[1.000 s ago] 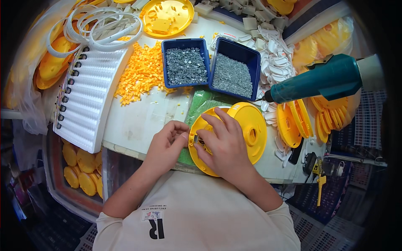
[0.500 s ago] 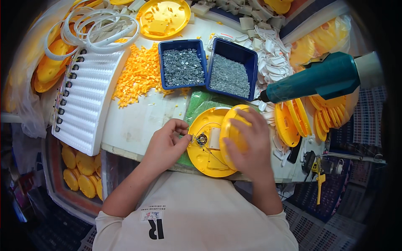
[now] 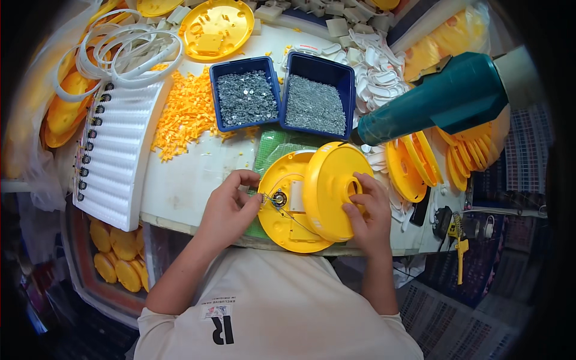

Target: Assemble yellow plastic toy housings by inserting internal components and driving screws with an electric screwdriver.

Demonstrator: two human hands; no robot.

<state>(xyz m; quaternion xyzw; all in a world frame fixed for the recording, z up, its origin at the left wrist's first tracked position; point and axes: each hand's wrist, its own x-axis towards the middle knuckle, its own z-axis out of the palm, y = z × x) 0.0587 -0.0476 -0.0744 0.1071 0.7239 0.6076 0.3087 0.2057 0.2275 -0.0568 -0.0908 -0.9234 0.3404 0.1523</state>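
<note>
A round yellow base [image 3: 279, 231] lies open-side up in front of me. It carries a small round black part with a metallic ring [image 3: 279, 199], a pale rectangular block [image 3: 297, 197] and thin wires. At its left rim, my left hand [image 3: 233, 204] pinches the wire ends between thumb and finger; the tips are partly hidden. My right hand [image 3: 371, 215] grips a yellow round cover [image 3: 329, 195] at its round hole, fingers at the hole's edge. The cover is tilted over the base's right half and hides that part.
Two blue bins [image 3: 217, 123] [image 3: 348, 126] of small metal parts stand behind the base, beside loose orange-yellow pieces [image 3: 183, 111]. A teal power screwdriver [image 3: 435, 99] hangs at right. A white foam tray [image 3: 123, 153] stands left; white rings [image 3: 129, 78] lie above it. Yellow shells [image 3: 408, 168] stand right.
My right hand has moved from over the cover's top to its right side, now gripping at the hole. The cover has turned so its outer face shows. The left hand keeps its pinch.
</note>
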